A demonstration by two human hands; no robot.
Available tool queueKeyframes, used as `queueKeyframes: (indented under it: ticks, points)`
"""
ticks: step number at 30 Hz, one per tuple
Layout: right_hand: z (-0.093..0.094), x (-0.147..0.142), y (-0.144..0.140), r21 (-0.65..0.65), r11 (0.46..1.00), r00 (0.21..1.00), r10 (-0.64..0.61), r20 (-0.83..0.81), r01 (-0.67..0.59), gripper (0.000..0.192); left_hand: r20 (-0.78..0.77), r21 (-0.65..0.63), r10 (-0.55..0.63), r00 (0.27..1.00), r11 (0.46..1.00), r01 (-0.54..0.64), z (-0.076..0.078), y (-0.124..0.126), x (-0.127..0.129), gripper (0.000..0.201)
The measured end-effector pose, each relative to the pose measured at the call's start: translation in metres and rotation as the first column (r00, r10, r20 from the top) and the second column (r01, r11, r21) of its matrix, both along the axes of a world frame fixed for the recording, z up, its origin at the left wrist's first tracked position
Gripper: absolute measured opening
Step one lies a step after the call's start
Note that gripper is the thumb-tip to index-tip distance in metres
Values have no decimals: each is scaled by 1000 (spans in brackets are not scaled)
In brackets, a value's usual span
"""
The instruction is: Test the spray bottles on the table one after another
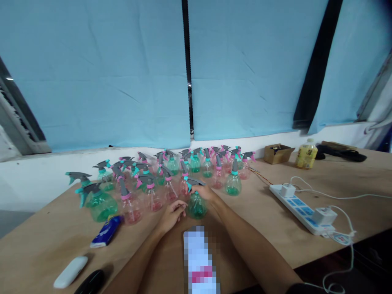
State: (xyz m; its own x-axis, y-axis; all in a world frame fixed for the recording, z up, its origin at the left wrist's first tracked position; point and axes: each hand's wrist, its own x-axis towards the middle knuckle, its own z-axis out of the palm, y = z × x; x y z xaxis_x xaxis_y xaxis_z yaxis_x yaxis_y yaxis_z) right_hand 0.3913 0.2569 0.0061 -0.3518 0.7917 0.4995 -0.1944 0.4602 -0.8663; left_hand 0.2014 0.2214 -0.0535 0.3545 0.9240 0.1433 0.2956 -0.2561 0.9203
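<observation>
My right hand (204,191) is closed around the grey and turquoise spray head of a green spray bottle (197,206), which stands upright on the table. Just left of that bottle, my left hand (174,214) hovers low with loosely curled fingers, its thumb apart and nothing visible in it. Close behind the hands are a pink spray bottle (170,190) and another pink spray bottle (154,201). To the right of my right hand stands a green spray bottle (233,184). Many more pink and green ones spread behind, partly hiding each other.
A blurred-out phone-like screen (199,257) lies in front of me. On the left are a blue packet (107,232), a white case (71,272) and a black object (90,282). On the right are a power strip (301,210) with cables, a yellow drink bottle (306,155) and a cardboard box (277,154).
</observation>
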Motion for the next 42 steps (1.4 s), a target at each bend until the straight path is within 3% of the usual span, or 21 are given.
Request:
queueKeyframes:
  ticks: [10, 16, 19, 21, 24, 26, 30, 33, 36, 39, 42]
  points:
    - [-6, -2, 6, 8, 1000, 1000, -19, -16, 19, 15, 7, -2, -4, 1000, 1000, 4, -3, 2, -2, 33]
    - [-16, 2, 11, 27, 950, 950, -311, 17, 310, 14, 13, -1, 9, 1000, 1000, -9, 0, 0, -1, 33]
    - [-19, 8, 14, 52, 859, 859, -511, 43, 509, 13, 8, -4, 22, 1000, 1000, -22, 4, -4, 1, 34]
    - [-20, 11, 14, 97, 746, 749, -662, 7, 659, 14, 9, -3, 32, 999, 999, -32, 6, -5, 1, 35]
    - [-26, 16, 14, 179, 532, 550, -832, -68, 827, 28, 7, 0, 31, 999, 1000, -31, 7, -4, 1, 37]
    - [-35, 18, 15, 263, 460, 493, -867, -73, 848, 39, 9, 1, 28, 1000, 1000, -28, 6, -3, 0, 38]
    - [-57, 22, 19, 485, 418, 457, -889, 43, 768, 56, 18, -1, 23, 1000, 1000, -23, 5, -3, 0, 38]
    - [-66, 22, 24, 489, 388, 355, -920, 164, 781, 59, 14, -10, 32, 999, 999, -31, 7, -5, 1, 38]
    - [-68, 21, 28, 469, 390, 322, -920, 222, 792, 62, 8, -22, 46, 999, 999, -46, 10, -7, 2, 39]
    - [-69, 22, 32, 480, 415, 364, -910, 199, 773, 62, 14, -18, 44, 999, 999, -44, 12, -9, 3, 40]
    - [-73, 23, 37, 468, 491, 480, -864, 152, 735, 58, 20, -15, 36, 999, 999, -36, 13, -9, 4, 39]
